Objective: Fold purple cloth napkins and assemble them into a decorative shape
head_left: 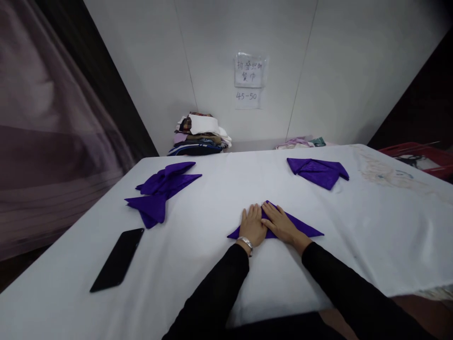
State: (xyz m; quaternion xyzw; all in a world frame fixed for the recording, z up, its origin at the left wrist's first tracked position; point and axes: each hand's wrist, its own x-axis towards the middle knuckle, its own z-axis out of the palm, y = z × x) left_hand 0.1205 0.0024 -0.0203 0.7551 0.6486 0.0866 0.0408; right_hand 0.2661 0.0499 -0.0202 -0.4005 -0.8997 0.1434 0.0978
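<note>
A purple napkin [304, 226], folded into a triangle, lies on the white tablecloth in front of me with its long edge nearest my body. My left hand [253, 225] rests flat on its left half, fingers stretched toward the top point, a silver bracelet on the wrist. Beside it, my right hand [279, 224] presses flat on the middle, its fingertips close to the peak. The hands touch each other. Both cover much of the cloth, so its middle is hidden.
Folded purple napkins [166, 186] lie at the far left, and another folded purple napkin [318, 172] at the far right. A black phone [118, 259] is on the left. Behind the table are stacked clothes [201, 134], a wall with a handwritten sign [249, 73], and a red basket [417, 153] at right.
</note>
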